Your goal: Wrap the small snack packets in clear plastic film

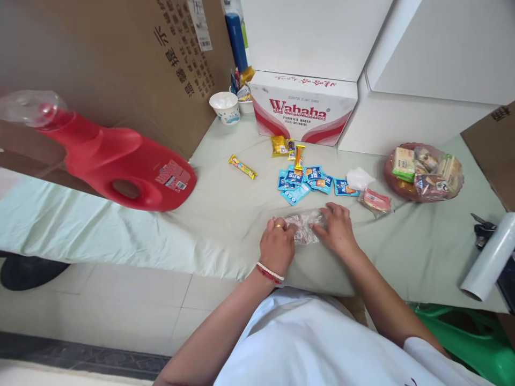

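Observation:
A crinkled clear plastic-wrapped packet (308, 226) lies on the cloth between my two hands. My left hand (277, 244) has its fingers curled onto the packet's left end. At the right end, the thumb and fingers of my right hand (338, 229) take hold of the plastic. What is inside looks reddish-brown, but the wrapping and fingers partly hide it. Just beyond my hands are several blue snack sachets (298, 179). Past my right hand sit a pink wrapped snack (376, 201) and a crumpled white wrapper (360, 178).
A pinkish bowl (389, 182) of wrapped snacks stands at right, with a plastic film roll (488, 262) nearer me. Yellow snack sticks (242, 166) lie farther back. A Wahaha carton (301, 110), paper cup (226, 110) and red jug (132, 161) border the table.

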`<state>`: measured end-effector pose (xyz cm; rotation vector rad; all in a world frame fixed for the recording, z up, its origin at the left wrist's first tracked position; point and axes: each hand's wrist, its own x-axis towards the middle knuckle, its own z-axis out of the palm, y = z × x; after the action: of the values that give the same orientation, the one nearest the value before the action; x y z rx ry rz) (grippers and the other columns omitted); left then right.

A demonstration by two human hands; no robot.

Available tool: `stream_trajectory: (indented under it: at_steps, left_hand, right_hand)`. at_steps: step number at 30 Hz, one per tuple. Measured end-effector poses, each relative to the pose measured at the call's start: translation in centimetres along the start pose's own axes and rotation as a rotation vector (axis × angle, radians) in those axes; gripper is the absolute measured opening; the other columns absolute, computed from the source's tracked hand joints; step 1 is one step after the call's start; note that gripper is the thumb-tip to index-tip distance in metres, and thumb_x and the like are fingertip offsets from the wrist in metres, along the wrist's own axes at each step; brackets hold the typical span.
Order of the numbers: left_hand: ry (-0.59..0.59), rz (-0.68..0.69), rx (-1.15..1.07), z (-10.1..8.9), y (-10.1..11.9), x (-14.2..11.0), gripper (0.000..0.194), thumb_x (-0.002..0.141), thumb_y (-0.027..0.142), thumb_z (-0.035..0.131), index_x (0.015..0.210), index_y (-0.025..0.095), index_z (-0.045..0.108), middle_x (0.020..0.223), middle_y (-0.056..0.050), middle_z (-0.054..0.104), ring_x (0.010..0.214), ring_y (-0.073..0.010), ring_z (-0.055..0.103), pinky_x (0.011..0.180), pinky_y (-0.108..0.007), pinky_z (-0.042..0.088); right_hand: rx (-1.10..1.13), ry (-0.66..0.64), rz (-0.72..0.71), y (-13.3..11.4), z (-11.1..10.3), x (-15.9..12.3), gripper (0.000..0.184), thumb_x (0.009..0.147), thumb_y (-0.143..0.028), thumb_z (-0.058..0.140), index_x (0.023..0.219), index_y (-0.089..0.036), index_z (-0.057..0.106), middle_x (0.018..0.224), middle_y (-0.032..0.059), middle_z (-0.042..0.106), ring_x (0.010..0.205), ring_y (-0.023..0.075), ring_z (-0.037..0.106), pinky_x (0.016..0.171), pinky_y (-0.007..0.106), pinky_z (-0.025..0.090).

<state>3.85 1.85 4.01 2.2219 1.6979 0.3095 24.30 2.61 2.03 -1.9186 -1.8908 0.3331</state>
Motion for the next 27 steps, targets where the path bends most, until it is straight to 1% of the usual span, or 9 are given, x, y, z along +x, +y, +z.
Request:
stream_trajectory:
  at_steps: [3, 6, 8, 11, 15, 19, 21, 25, 27]
  left_hand:
    - [0.069, -0.008, 0.003, 0.3, -0.2, -0.1, 0.029, 0.091, 0.015, 0.057, 0.102, 0.032, 0.078, 0.116, -0.012, 0.061, 0.119, -0.0322, 0.049, 0.095, -0.048, 0.047]
    - [0.117, -0.014, -0.059, 1.3, -0.4, -0.1, 0.033, 0.093, 0.013, 0.053, 0.112, 0.03, 0.074, 0.129, -0.012, 0.055, 0.131, -0.032, 0.045, 0.103, -0.049, 0.046]
    - [0.17, -0.031, -0.133, 1.9, -0.6, 0.0, 0.039, 0.092, 0.013, 0.052, 0.127, 0.024, 0.066, 0.138, -0.016, 0.049, 0.132, -0.0314, 0.046, 0.106, -0.05, 0.047]
    - [0.276, -0.091, -0.286, 2.3, -1.3, 0.5, 0.056, 0.085, 0.016, 0.062, 0.14, 0.014, 0.051, 0.148, -0.023, 0.037, 0.135, -0.0336, 0.047, 0.111, -0.053, 0.045]
    - [0.286, -0.246, -0.594, 1.5, -2.4, 0.4, 0.063, 0.076, 0.019, 0.069, 0.135, 0.015, 0.047, 0.134, -0.02, 0.051, 0.126, -0.0306, 0.057, 0.102, -0.049, 0.054]
    - [0.312, -0.214, -1.063, 0.3, -1.7, -1.4, 0.051, 0.083, 0.026, 0.061, 0.129, 0.023, 0.04, 0.125, -0.012, 0.059, 0.117, -0.0223, 0.065, 0.092, -0.038, 0.06]
    - [0.279, -0.156, -1.205, -0.1, -0.5, -2.2, 0.046, 0.086, 0.029, 0.061, 0.127, 0.024, 0.041, 0.124, -0.011, 0.06, 0.114, -0.0214, 0.067, 0.091, -0.038, 0.061]
    - [0.145, -0.08, -1.28, -0.5, 1.4, -2.7, 0.047, 0.085, 0.036, 0.071, 0.125, 0.025, 0.048, 0.133, -0.012, 0.058, 0.122, -0.0254, 0.065, 0.095, -0.041, 0.061]
    - [0.16, -0.038, -1.247, -0.8, 1.1, -2.6, 0.049, 0.085, 0.039, 0.072, 0.126, 0.026, 0.049, 0.142, -0.013, 0.052, 0.135, -0.0292, 0.056, 0.098, -0.042, 0.062]
  right_hand:
    - [0.081, -0.054, -0.041, -0.4, -0.3, -0.3, 0.014, 0.091, -0.028, 0.058, 0.095, -0.021, 0.069, 0.133, 0.0154, 0.061, 0.122, 0.0323, 0.055, 0.099, 0.046, 0.049]
    - [0.219, -0.122, 0.034, -1.6, -1.7, -0.5, 0.014, 0.095, -0.029, 0.052, 0.096, -0.023, 0.065, 0.095, 0.0067, 0.07, 0.085, 0.0232, 0.066, 0.08, 0.035, 0.052]
    - [0.283, -0.178, 0.017, -3.0, -2.2, -0.3, 0.017, 0.098, -0.03, 0.05, 0.1, -0.023, 0.065, 0.082, 0.0024, 0.07, 0.077, 0.0212, 0.066, 0.075, 0.031, 0.051]
    - [0.29, -0.239, -0.142, -5.6, -1.2, -0.1, 0.027, 0.098, -0.02, 0.045, 0.114, -0.022, 0.067, 0.103, 0.0075, 0.073, 0.095, 0.0217, 0.067, 0.085, 0.031, 0.051]
    - [0.241, -0.306, -0.24, -7.8, 1.1, -0.7, 0.032, 0.097, -0.014, 0.044, 0.117, -0.016, 0.069, 0.112, 0.0151, 0.067, 0.107, 0.0256, 0.062, 0.096, 0.038, 0.051]
    - [0.431, -0.156, -0.24, -7.3, 1.5, -2.2, 0.042, 0.1, -0.036, 0.053, 0.138, -0.018, 0.055, 0.132, 0.0188, 0.057, 0.124, 0.028, 0.054, 0.107, 0.046, 0.047]
    - [0.51, -0.146, -0.218, -6.8, 1.3, -2.9, 0.047, 0.097, -0.041, 0.059, 0.139, -0.02, 0.053, 0.132, 0.0175, 0.058, 0.122, 0.0278, 0.055, 0.106, 0.046, 0.048]
    - [0.671, -0.231, -0.086, -5.0, 1.0, -3.7, 0.035, 0.098, -0.039, 0.055, 0.128, -0.021, 0.059, 0.115, 0.0096, 0.069, 0.105, 0.023, 0.064, 0.096, 0.038, 0.053]
    - [0.762, -0.239, 0.005, -3.0, -0.1, -3.6, 0.029, 0.1, -0.038, 0.05, 0.121, -0.023, 0.063, 0.112, 0.0054, 0.072, 0.103, 0.0209, 0.066, 0.094, 0.036, 0.053]
